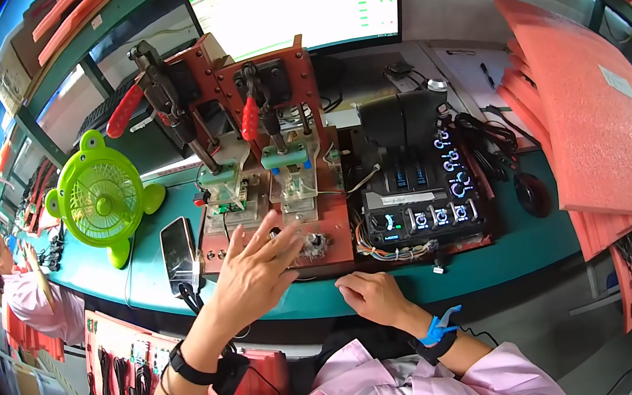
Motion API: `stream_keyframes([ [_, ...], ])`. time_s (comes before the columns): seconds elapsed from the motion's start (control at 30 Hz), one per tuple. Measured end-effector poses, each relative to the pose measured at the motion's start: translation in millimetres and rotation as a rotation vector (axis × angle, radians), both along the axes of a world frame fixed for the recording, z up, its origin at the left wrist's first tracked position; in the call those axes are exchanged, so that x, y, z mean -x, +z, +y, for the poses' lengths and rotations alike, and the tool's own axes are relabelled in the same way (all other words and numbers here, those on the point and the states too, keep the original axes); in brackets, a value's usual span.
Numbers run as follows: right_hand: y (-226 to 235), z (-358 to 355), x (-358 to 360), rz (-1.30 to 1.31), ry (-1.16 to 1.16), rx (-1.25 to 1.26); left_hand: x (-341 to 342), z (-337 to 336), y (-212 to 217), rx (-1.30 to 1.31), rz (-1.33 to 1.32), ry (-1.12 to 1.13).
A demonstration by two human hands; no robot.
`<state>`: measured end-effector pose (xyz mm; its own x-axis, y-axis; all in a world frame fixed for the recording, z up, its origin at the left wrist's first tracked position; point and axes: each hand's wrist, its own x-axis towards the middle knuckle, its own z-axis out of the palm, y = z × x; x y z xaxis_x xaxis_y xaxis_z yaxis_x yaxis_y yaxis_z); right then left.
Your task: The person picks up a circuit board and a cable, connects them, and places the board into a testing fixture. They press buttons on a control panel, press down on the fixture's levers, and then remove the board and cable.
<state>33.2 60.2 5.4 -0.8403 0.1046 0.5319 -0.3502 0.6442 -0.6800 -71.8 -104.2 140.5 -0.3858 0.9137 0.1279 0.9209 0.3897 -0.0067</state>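
Note:
My left hand is open, its fingers spread over the front edge of a red test fixture. Nothing shows in its grasp. Two toggle clamps with red handles stand on that fixture, above clear plastic nests. A small green circuit board lies in the left nest. By the bench's front edge, my right hand is curled closed, with nothing seen in it. It is nearest to a black control box with knobs, lit dials and loose wires at its front.
A green frog-shaped fan and a phone stand left of the fixture. Behind is a lit monitor. Pink foam sheets and a black mouse are at right. Cables lie on a foam-lined tray at lower left, near another person.

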Motion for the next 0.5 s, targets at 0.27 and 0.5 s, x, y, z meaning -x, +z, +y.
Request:
stream_keyframes([
  [0.27,0.2,2.6,-4.8,-0.019,0.008,0.0,-5.6,25.1,1.0,-0.084,0.075,0.034],
  [0.5,-3.9,3.2,-6.7,0.003,0.011,0.015,-9.4,31.8,3.5,-0.026,0.079,0.022],
])
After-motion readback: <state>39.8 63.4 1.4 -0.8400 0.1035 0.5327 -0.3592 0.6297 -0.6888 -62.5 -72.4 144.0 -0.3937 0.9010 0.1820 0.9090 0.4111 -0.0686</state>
